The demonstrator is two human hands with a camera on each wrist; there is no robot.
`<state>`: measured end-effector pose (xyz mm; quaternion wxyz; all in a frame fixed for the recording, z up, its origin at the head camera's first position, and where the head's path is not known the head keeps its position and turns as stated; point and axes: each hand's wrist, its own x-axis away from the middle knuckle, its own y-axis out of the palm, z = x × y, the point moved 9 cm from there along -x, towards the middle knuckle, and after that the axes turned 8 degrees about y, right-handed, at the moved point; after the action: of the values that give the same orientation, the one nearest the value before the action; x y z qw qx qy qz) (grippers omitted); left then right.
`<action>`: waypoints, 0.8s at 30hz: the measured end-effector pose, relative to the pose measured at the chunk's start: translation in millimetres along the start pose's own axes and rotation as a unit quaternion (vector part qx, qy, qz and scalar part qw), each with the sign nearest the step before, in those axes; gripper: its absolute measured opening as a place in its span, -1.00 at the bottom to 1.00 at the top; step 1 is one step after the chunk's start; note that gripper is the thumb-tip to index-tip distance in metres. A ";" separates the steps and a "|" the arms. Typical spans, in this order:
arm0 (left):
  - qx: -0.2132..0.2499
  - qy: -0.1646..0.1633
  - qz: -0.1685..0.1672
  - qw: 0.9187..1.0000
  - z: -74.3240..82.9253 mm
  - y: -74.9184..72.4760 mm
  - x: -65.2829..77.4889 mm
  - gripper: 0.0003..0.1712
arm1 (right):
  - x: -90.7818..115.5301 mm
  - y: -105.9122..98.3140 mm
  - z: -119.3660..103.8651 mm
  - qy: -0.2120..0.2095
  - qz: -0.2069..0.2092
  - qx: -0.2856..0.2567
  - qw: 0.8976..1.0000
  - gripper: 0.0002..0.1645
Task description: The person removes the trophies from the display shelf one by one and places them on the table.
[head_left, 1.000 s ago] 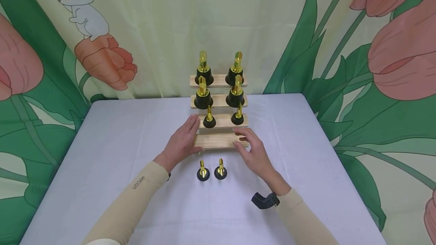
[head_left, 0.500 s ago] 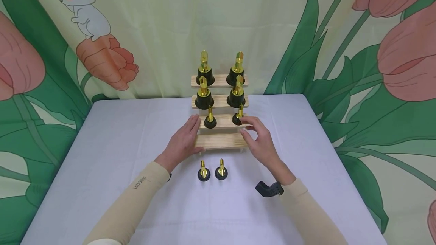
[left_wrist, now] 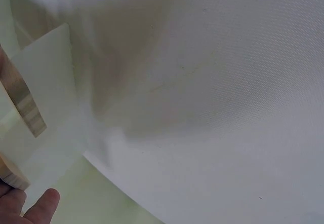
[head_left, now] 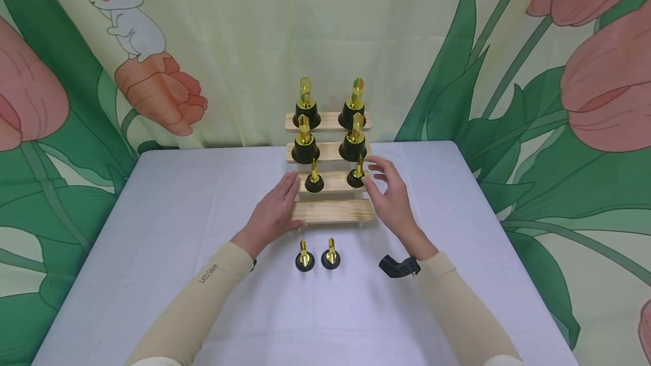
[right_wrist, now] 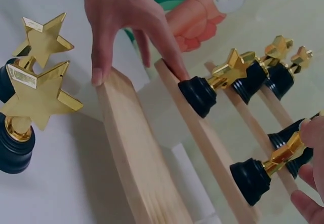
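A tiered wooden stand [head_left: 333, 211] holds several star trophies with gold stars and black bases. My left hand [head_left: 272, 208] rests along its left end, fingers extended by the third board and thumb at the lowest board. In the left wrist view, fingertips [left_wrist: 44, 203] show beside a board end. My right hand [head_left: 393, 202] is at the stand's right end, thumb and fingers apart beside the small right trophy [head_left: 356, 178] on the third board. In the right wrist view, the right fingers [right_wrist: 315, 133] overlap the gold part of that trophy [right_wrist: 251, 181].
Two small star trophies [head_left: 304, 260] [head_left: 330, 258] stand on the white-covered table [head_left: 203, 196] in front of the stand. Larger trophies [head_left: 306, 148] occupy the two upper boards. Behind the table hangs a printed curtain [head_left: 244, 61]. A black wrist device [head_left: 399, 267] is on the right wrist.
My right hand has moved up from the end of the lowest board to beside the small right trophy on the third board. The left hand and the trophies look unmoved.
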<state>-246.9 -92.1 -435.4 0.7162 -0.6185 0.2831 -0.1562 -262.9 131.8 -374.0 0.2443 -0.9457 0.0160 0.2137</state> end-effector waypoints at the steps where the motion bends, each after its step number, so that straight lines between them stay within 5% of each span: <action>1: 0.003 0.000 0.001 1.000 0.0 -0.2 0.3 0.30 | -1.4 1.2 1.0 0.000 -0.003 0.002 1.000 -0.44; 12: -0.003 0.007 0.007 1.000 0.3 -0.7 0.0 0.31 | -10.7 10.8 8.6 0.019 -0.020 0.029 0.999 -0.43; 24: 0.000 0.001 0.004 1.000 0.3 -0.3 0.2 0.30 | -13.4 13.7 9.5 0.016 -0.025 -0.002 1.000 -0.45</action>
<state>-246.5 -92.0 -435.1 0.7167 -0.6171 0.2860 -0.1540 -280.7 123.2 -382.2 0.2472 -0.9496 -0.0044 0.1927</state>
